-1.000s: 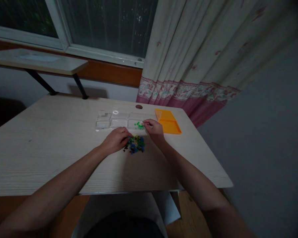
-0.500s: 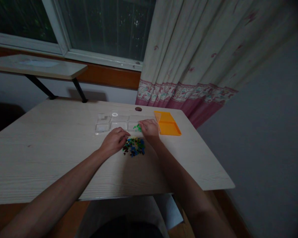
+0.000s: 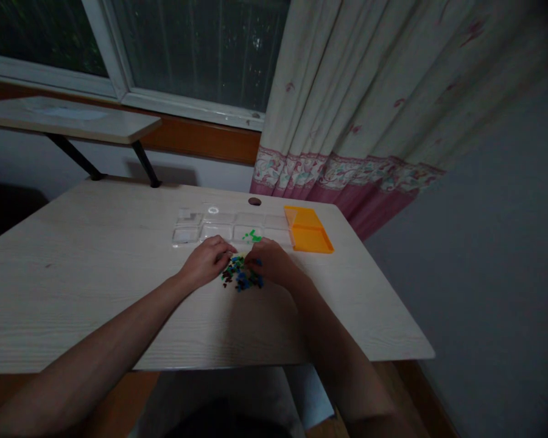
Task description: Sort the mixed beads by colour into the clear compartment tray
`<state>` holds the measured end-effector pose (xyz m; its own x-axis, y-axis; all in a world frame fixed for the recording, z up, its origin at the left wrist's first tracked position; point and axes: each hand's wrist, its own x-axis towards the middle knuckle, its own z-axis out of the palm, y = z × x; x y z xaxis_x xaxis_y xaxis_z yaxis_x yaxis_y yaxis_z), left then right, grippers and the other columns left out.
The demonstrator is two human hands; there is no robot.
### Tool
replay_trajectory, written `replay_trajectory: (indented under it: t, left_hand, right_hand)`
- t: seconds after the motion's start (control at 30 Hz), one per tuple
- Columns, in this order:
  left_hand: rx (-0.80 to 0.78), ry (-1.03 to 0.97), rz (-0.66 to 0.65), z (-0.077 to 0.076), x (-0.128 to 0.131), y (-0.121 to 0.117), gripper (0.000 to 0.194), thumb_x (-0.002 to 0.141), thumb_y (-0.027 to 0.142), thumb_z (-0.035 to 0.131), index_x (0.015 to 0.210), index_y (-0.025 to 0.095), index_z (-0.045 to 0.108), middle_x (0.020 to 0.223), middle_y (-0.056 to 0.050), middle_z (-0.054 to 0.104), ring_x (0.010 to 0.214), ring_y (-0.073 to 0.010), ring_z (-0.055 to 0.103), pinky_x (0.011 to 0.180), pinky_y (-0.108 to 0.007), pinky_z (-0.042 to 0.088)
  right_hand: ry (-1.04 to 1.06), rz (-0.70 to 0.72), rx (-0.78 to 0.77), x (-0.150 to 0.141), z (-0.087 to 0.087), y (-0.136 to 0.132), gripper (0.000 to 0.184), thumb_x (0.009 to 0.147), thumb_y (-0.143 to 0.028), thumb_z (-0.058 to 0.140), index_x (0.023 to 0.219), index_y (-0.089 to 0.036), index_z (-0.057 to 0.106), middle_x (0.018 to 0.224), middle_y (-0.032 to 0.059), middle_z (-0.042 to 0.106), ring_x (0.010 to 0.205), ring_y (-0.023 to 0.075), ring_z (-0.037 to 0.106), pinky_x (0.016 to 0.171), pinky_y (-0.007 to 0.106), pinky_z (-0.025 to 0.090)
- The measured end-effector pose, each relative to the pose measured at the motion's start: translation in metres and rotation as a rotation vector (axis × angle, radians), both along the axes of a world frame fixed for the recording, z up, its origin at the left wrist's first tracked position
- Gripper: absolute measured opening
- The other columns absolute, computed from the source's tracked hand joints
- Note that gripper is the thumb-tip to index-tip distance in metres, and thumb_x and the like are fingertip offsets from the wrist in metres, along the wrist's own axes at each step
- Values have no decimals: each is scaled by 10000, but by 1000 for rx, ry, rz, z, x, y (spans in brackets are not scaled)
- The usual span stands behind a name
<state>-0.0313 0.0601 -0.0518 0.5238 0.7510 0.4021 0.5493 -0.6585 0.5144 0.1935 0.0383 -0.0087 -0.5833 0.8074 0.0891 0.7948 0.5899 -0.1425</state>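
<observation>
A pile of small coloured pieces (image 3: 242, 280), blue, green, yellow and dark brown, lies on the table (image 3: 182, 328) between my hands. At the pile's left edge rests my left hand (image 3: 209, 258), its fingers curled together; what they hold, if anything, is too small to see. My right hand (image 3: 271, 260) reaches onto the pile's right side with fingertips bent down and pressed together among the pieces, hiding part of them. Just beyond is a clear compartment tray (image 3: 217, 232). Bright green pieces (image 3: 254, 236) lie in one of its near compartments.
An open orange plastic case (image 3: 313, 239) adjoins the tray's right end. A raised shelf (image 3: 119, 129) on black legs stands at the back left. Behind the table hang a curtain (image 3: 342, 161) and a window. A round hole (image 3: 254, 201) is near the back edge.
My right hand has come back from the tray's green pieces to the pile, uncovering them. My left hand has stayed almost in place beside the pile.
</observation>
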Motion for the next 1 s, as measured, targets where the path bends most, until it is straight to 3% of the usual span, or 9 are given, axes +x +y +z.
replay_trajectory:
  t: [0.33,0.47,0.8,0.9,1.0]
  left_hand:
    - [5,-28,-67,7,2,-6,246,955,229,500,1092,206,703,931,-64,613,912,-185,581,806,-313,481]
    - [20,-49,-25,7,1,-4,247,951,216,503,1093,213,705,934,-57,613,915,-182,578,818,-315,473]
    - [17,-39,-88,4,1,-4,233,955,198,493,1073,202,694,918,-53,604,897,-175,578,805,-308,471]
    - [22,-53,-73,4,1,-3,242,952,190,491,1075,204,699,921,-53,611,904,-174,580,815,-309,470]
    - [23,-60,-73,4,1,-2,253,946,183,492,1083,200,705,915,-58,617,899,-175,583,822,-314,473]
  right_hand:
    - [10,18,-24,-3,0,-3,127,868,-241,677,924,-251,790,891,46,697,944,205,553,821,320,336]
    - [29,32,-10,-5,-3,-2,123,871,-220,669,901,-227,788,872,49,695,921,198,551,817,315,345]
    - [189,55,17,0,-15,7,56,830,-223,729,838,-218,784,795,26,690,826,174,553,784,296,368]
    - [306,-18,86,6,-20,13,48,830,-216,736,813,-233,778,786,14,698,822,169,556,792,298,367]
    - [436,-227,274,14,-27,19,69,846,-276,735,801,-241,774,812,20,709,857,179,559,826,317,360]
